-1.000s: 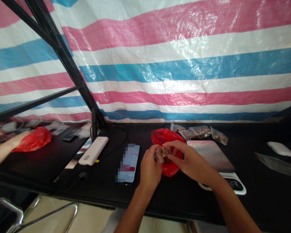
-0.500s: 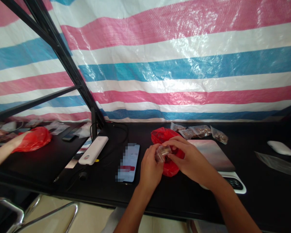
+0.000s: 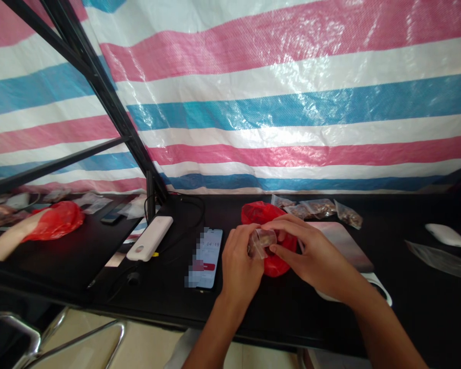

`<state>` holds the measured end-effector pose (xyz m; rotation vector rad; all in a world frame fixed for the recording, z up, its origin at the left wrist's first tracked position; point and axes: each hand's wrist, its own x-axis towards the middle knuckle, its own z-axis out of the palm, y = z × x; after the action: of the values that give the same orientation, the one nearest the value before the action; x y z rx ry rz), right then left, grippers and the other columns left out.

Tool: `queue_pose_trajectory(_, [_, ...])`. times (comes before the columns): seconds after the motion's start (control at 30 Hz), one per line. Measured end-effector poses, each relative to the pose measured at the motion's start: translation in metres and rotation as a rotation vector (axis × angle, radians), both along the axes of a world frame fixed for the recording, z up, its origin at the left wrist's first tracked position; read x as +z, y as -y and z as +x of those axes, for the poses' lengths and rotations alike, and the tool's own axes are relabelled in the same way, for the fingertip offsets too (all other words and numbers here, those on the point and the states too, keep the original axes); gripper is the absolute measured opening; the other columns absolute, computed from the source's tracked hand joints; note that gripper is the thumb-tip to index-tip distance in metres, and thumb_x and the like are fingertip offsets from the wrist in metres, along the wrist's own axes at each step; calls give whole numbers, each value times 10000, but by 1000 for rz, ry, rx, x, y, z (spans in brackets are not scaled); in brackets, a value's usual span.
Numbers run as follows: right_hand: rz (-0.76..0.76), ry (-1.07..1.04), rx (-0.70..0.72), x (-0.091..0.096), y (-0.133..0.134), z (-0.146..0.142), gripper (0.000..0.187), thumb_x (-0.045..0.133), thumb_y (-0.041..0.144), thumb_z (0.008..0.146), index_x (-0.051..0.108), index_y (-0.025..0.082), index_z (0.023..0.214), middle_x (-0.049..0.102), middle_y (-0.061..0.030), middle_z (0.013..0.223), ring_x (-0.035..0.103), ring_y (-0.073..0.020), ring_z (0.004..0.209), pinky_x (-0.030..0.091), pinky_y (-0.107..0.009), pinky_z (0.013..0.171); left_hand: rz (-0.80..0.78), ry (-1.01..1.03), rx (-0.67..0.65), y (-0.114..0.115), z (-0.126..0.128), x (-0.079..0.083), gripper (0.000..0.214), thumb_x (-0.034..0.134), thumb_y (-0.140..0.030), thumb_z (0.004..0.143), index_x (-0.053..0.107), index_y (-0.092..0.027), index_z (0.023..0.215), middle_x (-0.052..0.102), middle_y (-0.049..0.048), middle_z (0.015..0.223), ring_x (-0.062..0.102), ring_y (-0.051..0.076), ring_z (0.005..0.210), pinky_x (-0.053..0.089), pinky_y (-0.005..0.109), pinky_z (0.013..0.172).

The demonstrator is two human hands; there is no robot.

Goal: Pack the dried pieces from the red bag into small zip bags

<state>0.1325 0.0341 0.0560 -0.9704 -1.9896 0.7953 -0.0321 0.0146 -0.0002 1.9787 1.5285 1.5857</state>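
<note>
Gripping a small clear plastic baggie (image 3: 258,250) in the left hand (image 3: 241,259), this person's got a see-through plastic cylinder (image 3: 268,238) pinched in the right hand (image 3: 315,251), both over a red plastic bag (image 3: 275,267) between front and back edges of the black tabletop (image 3: 284,315).

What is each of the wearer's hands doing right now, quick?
Left hand: closed, holding a clear bag.
Right hand: fingers curled at that bag; whether it grips anything cannot be told.
</note>
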Motion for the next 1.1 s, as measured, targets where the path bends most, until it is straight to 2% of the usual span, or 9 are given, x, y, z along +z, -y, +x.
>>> queue_pose_trajectory(0.2, [175, 46, -47, 15, 7, 10, 344, 632, 142, 913, 700, 312, 1203, 686, -35, 1183, 653, -193, 1099, 527, -337, 987, 39, -24, 60, 1, 14, 16, 441, 608, 17, 798, 618, -232, 1162, 681, 62, 1130, 630, 252, 1051, 512, 403, 935])
queue_pose_trajectory(0.33, [239, 69, -88, 20, 8, 14, 355, 617, 146, 923, 704, 330, 1214, 677, -31, 1176, 656, -196, 1092, 537, -333, 971, -48, -39, -35, 3, 21, 23, 392, 672, -151, 851, 589, -237, 1224, 688, 76, 1100, 630, 286, 1039, 514, 454, 932])
queue_pose_trajectory(0.4, [267, 96, -132, 18, 5, 14, 366, 605, 131, 921, 711, 334, 1207, 673, -27, 1184, 659, -196, 1102, 537, -333, 979, -126, 22, -128, 3, 24, 21, 425, 670, -218, 882, 562, -241, 1293, 680, 93, 1194, 627, 296, 1113, 502, 477, 992])
queue_pose_trajectory(0.53, [306, 120, -141, 8, -2, 11, 385, 529, 102, 950, 717, 324, 1203, 668, -34, 1223, 657, -191, 1142, 529, -338, 1018, -286, 248, -245, -2, 24, 7, 461, 614, -221, 937, 514, -264, 1384, 646, 96, 1345, 617, 278, 1226, 468, 473, 1075])
queue_pose_trajectory(0.67, [298, 139, -43, -4, -9, 7, 429, 477, 83, 965, 693, 315, 1255, 641, -49, 1305, 623, -194, 1230, 505, -344, 1066, -366, 436, -253, -8, 21, -6, 492, 657, -217, 911, 491, -246, 1373, 647, 100, 1328, 636, 259, 1201, 475, 441, 1060])
queue_pose_trajectory(0.77, [291, 150, -8, -9, -11, 5, 441, 481, 73, 952, 692, 323, 1247, 646, -39, 1314, 623, -197, 1233, 513, -339, 1051, -365, 466, -272, -10, 19, -7, 418, 653, -190, 901, 533, -228, 1301, 668, 87, 1263, 648, 243, 1158, 476, 417, 1046])
queue_pose_trajectory(0.87, [294, 117, -47, -8, -11, 4, 387, 483, 91, 955, 721, 307, 1172, 667, -38, 1290, 627, -206, 1228, 507, -350, 1056, -351, 465, -310, -9, 16, -4, 344, 647, -210, 915, 575, -220, 1251, 676, 80, 1235, 651, 238, 1135, 476, 401, 1035])
queue_pose_trajectory(0.97, [301, 58, -156, -4, -11, 5, 318, 520, 143, 962, 718, 281, 1168, 676, -57, 1270, 631, -219, 1218, 494, -371, 1073, -358, 505, -277, -7, 14, -4, 344, 651, -250, 923, 574, -224, 1257, 678, 67, 1190, 660, 216, 1079, 491, 372, 999])
queue_pose_trajectory(1.1, [275, 65, -204, -5, -12, 8, 303, 535, 193, 975, 696, 274, 1218, 672, -74, 1291, 602, -238, 1247, 451, -434, 1112, -227, 555, -80, -3, 8, -2, 372, 618, -318, 960, 533, -235, 1313, 657, 65, 1181, 652, 192, 1075, 501, 346, 987])
